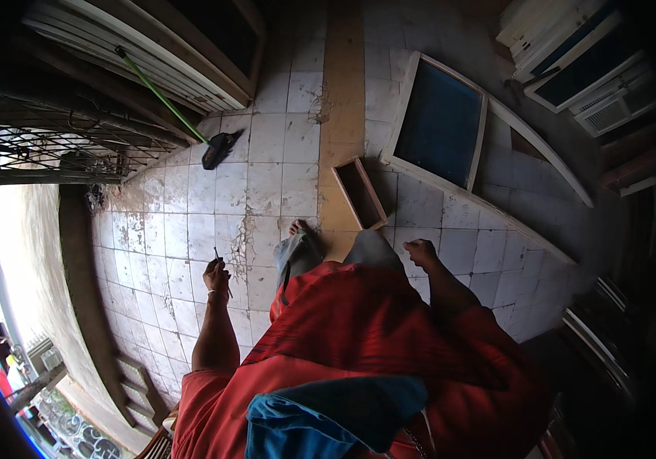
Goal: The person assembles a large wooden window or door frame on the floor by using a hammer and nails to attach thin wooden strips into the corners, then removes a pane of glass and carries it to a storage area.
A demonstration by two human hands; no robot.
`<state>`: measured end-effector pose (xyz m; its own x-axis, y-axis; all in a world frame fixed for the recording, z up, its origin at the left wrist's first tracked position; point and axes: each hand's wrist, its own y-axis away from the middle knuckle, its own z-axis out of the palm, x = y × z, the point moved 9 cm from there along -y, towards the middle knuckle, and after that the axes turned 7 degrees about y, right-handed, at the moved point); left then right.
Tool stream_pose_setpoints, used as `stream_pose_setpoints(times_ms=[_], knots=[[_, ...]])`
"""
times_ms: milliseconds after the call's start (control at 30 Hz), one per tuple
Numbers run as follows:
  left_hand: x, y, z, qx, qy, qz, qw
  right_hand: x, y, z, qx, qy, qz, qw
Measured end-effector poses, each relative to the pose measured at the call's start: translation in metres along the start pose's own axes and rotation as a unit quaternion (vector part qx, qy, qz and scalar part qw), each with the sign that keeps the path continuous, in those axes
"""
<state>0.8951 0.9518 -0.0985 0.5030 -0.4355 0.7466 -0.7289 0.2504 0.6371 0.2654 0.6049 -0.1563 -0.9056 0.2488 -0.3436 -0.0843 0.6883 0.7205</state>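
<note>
I record the left hand (pixel 216 274) closed around a thin dark tool (pixel 221 264), possibly a pencil or chisel, held upright over the cracked white floor tiles (pixel 190 229) at left. The right hand (pixel 422 252) is curled into a loose fist, holding nothing I can see, well apart from the left. A small open wooden box (pixel 360 193) lies just beyond, and a white-framed blue panel (pixel 441 122) lies farther right.

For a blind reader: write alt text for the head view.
Looking down, a person in a red shirt stands on cracked white floor tiles, left hand holding a thin tool, right hand closed and empty. A small wooden box and a broom lie ahead.
</note>
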Motion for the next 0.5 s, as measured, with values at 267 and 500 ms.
stream_pose_setpoints(times_ms=[267, 500], knots=[[0.196, -0.1, 0.114, -0.086, 0.023, 0.092, 0.992, -0.152, -0.015, -0.041, 0.088, -0.08, -0.043, 0.992], [0.252, -0.132, 0.251, -0.181, -0.03, 0.108, 0.977, -0.134, -0.057, -0.029, 0.126, 0.002, -0.105, 0.986]])
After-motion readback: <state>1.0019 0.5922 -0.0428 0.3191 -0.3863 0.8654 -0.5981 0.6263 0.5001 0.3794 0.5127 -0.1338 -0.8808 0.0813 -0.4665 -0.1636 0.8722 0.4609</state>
